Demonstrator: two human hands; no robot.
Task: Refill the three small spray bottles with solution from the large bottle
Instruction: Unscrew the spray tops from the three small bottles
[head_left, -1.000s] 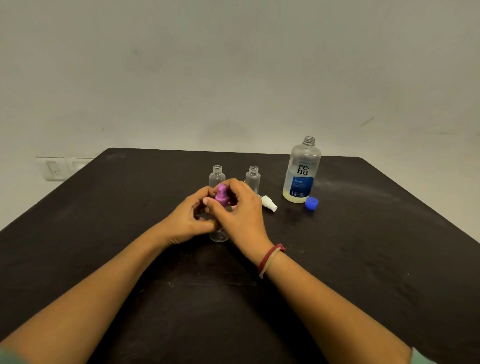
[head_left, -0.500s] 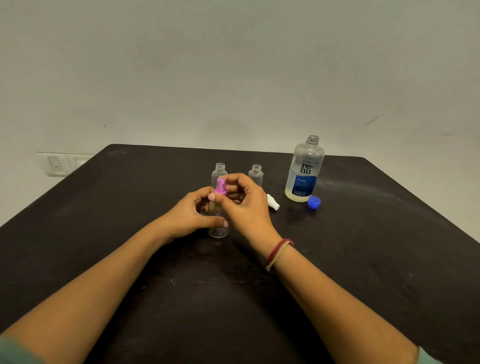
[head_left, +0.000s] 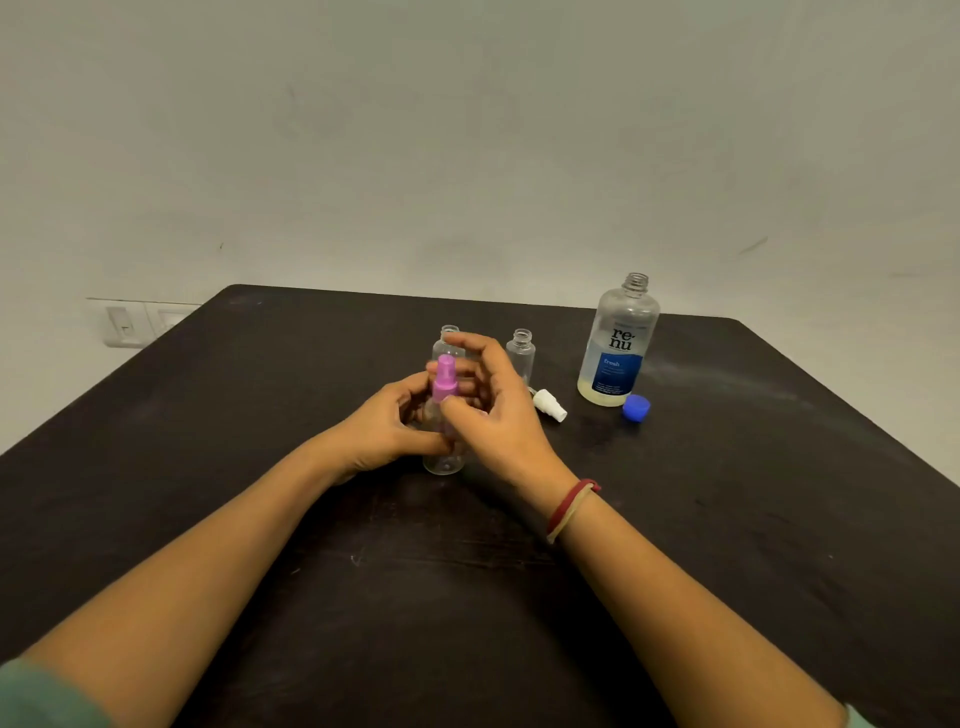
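Your left hand (head_left: 387, 431) keeps its grip clamped on the small spray bottle (head_left: 443, 457) standing on the table (head_left: 208, 441); your right hand (head_left: 493, 410) has loosened, fingers now apart around the pink sprayer (head_left: 445, 379), likely unscrewed

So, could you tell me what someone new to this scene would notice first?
Most striking is the pink spray top at the centre of the dark table, on a small clear bottle that the left hand holds while the right hand works at the top. Next, the large bottle stands uncapped at the right rear, its blue cap lying beside it. Two more small bottles stand open behind the hands.
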